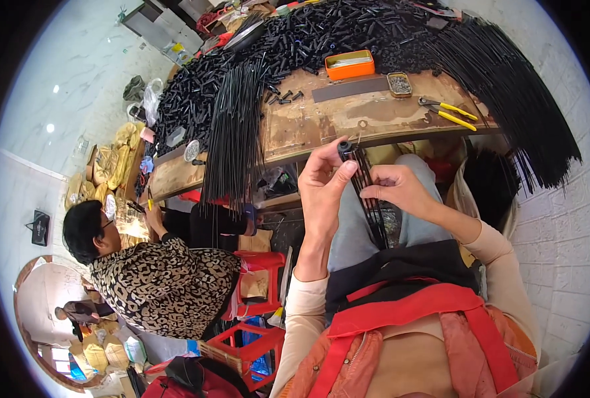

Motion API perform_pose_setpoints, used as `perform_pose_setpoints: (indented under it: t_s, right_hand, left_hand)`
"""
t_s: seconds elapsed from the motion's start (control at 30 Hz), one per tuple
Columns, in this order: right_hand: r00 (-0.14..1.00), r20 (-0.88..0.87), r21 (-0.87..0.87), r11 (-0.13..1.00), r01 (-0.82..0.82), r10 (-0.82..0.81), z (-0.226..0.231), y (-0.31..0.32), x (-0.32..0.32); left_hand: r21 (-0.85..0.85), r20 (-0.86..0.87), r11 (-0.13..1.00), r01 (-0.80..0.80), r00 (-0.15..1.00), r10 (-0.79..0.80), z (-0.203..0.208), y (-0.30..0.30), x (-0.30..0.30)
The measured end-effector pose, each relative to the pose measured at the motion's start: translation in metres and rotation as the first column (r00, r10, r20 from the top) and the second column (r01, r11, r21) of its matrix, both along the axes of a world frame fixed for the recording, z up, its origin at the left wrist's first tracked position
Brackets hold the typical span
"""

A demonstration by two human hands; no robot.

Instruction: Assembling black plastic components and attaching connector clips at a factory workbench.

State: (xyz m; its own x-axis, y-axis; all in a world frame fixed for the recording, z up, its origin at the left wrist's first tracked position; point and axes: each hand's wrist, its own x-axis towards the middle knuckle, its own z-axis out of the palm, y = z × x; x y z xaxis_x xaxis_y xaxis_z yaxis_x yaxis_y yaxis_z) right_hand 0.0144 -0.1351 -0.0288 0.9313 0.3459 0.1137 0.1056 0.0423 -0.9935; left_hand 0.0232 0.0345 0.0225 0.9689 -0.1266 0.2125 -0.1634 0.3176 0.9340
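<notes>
Over my lap, just off the table's near edge, my left hand (326, 179) grips a round black cap (346, 151) with its thumb and fingers. Thin black rods (376, 222) run down from the cap toward my lap, somewhat like an umbrella frame. My right hand (401, 191) is closed beside them, thumb and forefinger pinching at one or more of the rods. Its fingertips partly cover what they hold. On the wooden table (288, 132) in front lie a fan of long black rods (232, 126) at left and a larger bundle (507, 93) at right.
Small black tubular parts (295, 46) are heaped across the table's back. Nearer are an orange box (349, 65), a dark flat bar (350, 89), a tray of small metal pieces (399, 84) and yellow-handled pliers (449, 113). A co-worker (162, 278) sits at left by red stools (258, 282).
</notes>
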Motion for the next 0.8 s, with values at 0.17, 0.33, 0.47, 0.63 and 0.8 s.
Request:
perform_pose_setpoints:
  t_s: [0.17, 0.33, 0.47, 0.63, 0.8]
  right_hand:
    - [0.999, -0.032, 0.082, 0.997, 0.013, -0.011, 0.001, 0.003, 0.000]
    - [0.999, 0.003, 0.099, 0.994, 0.048, -0.049, 0.006, -0.003, 0.012]
    - [0.999, 0.000, 0.056, 0.998, 0.040, -0.040, 0.012, -0.002, 0.012]
    - [0.996, 0.048, 0.032, 0.997, 0.075, -0.077, 0.008, 0.007, 0.009]
    - [0.998, 0.015, 0.015, 0.998, 0.062, -0.062, -0.001, 0.004, 0.003]
  left_hand:
    - [-0.105, 0.042, 0.994, 0.029, 0.999, -0.025, -0.010, 0.002, 0.012]
    - [-0.057, 0.052, 0.998, 0.016, 0.999, -0.013, -0.003, -0.010, 0.020]
    - [0.205, 0.144, 0.966, -0.158, 0.981, 0.130, 0.002, -0.016, 0.012]
    - [0.246, 0.242, 0.922, -0.298, 0.940, 0.240, -0.003, -0.024, 0.002]
    - [0.134, 0.156, 0.980, -0.146, 0.980, 0.125, 0.004, -0.018, -0.002]
